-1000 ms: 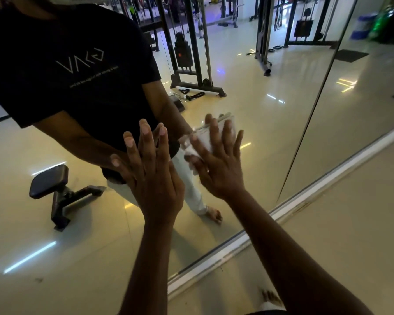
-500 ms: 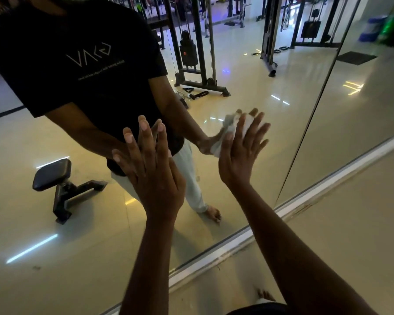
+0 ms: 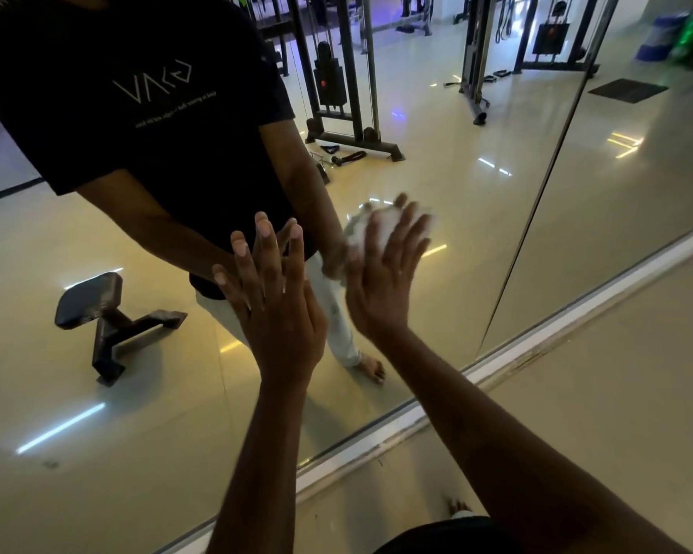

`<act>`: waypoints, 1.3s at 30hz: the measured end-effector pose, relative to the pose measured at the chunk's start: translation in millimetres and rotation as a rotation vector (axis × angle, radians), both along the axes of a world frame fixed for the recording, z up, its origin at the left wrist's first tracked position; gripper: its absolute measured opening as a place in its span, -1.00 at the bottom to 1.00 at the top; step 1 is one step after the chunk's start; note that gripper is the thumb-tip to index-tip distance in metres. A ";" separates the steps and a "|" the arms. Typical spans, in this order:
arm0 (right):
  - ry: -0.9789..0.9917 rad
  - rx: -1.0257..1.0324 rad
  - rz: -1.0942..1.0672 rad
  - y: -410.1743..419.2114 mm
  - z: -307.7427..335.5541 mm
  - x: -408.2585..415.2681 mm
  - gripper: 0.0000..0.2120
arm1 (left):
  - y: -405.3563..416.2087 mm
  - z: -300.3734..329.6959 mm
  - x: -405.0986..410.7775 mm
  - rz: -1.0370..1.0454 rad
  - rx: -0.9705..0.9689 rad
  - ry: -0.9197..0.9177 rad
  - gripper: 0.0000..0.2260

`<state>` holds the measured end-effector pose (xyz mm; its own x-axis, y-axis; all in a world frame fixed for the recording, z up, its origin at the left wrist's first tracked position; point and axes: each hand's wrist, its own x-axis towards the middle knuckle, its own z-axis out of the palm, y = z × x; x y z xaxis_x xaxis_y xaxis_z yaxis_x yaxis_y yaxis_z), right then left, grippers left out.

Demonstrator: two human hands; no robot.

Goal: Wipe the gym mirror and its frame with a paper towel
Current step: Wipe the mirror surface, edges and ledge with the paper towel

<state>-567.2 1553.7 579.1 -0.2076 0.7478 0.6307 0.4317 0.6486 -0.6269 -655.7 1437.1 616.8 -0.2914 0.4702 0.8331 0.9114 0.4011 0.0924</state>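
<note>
Left hand (image 3: pixel 277 313) flat on mirror (image 3: pixel 437 161) beside towel-pressing right hand (image 3: pixel 385 281)

Both arms bare, reaching up and forward, elbows out of view. Left hand (image 3: pixel 275 313) raised, palm away, fingers straight and close together, thumb tucked along the side; it holds nothing. Right hand (image 3: pixel 385 273) a little higher and just beside it, palm away, fingers spread and near straight, pressing flat on a white towel (image 3: pixel 371 233). Right fingertips blurred. Right forearm crosses the lower frame at a slant; left forearm rises near upright.
</note>
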 end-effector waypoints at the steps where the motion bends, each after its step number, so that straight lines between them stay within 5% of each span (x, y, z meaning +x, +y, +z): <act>1: -0.091 0.084 0.083 -8.9 -14.8 -1.5 -0.33 | 1.0 -0.4 0.4 0.004 0.006 -0.007 -0.46; 5: -0.321 0.324 0.128 4.1 -65.6 27.5 -0.32 | -0.5 -2.0 -2.1 0.002 0.012 0.005 -0.47; 11: 0.073 -0.035 -0.084 13.0 12.4 12.5 -0.35 | -3.0 -2.8 -4.5 0.014 0.005 0.019 -0.45; 15: -0.174 0.255 0.150 -5.9 -6.1 2.3 -0.37 | -3.4 -0.4 -2.8 -0.004 -0.005 0.008 -0.49; 17: -0.249 0.344 0.099 13.9 -9.5 17.7 -0.39 | -7.7 -0.7 -5.5 -0.011 -0.018 0.017 -0.49; 22: 0.194 -0.033 -0.131 14.9 48.8 3.1 -0.38 | -13.6 6.0 -9.5 0.066 0.036 -0.015 -0.51; 27: -0.137 0.317 0.147 -25.5 27.0 -22.5 -0.38 | -18.0 23.5 -16.5 0.072 0.079 -0.039 -0.53; 29: -0.205 0.441 0.095 -4.9 23.9 -9.8 -0.38 | -20.9 25.3 -17.7 0.053 0.068 -0.027 -0.52; 34: 0.245 0.014 -0.142 9.9 87.5 -13.5 -0.39 | -27.2 25.0 -26.0 0.038 0.122 -0.034 -0.50; 39: -0.085 0.349 0.129 -37.9 63.5 -35.1 -0.35 | -27.5 43.4 -32.3 -0.009 0.158 -0.012 -0.53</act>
